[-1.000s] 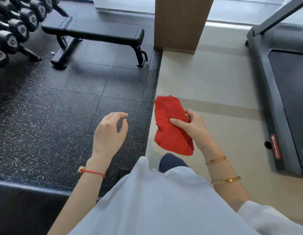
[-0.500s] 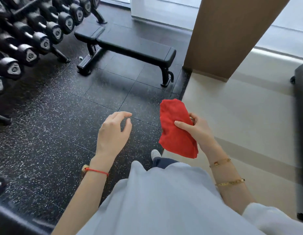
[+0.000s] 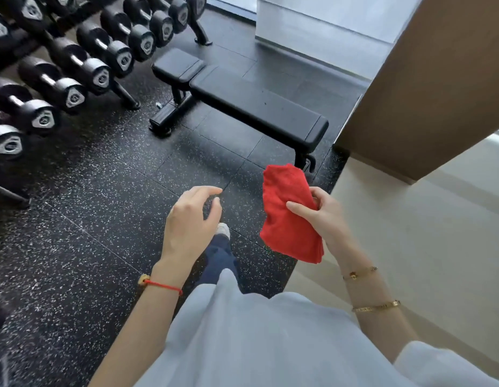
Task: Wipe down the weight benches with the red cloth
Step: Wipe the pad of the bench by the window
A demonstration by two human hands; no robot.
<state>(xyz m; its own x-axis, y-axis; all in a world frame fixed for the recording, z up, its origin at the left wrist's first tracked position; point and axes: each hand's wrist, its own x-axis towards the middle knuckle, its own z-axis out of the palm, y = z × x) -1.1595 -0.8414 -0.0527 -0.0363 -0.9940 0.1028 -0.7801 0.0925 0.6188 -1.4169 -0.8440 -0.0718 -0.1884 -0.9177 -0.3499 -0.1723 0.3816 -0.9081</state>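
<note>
**Presently: red cloth in hand, bench untouched**

Red cloth (image 3: 289,216) folded, held in the air in front of the body, above the speckled black floor (image 3: 103,196). Pinched by right hand (image 3: 323,219), thumb across the front face, fingers curled behind. Left hand (image 3: 191,222) just beside it, apart from the cloth, fingers loosely curved, grasping nothing. Weight bench (image 3: 242,104) ahead on the floor, flat, black, well apart from both hands. Dumbbell rack (image 3: 75,60) at left of bench. Brown pillar (image 3: 427,88) at right.
</note>
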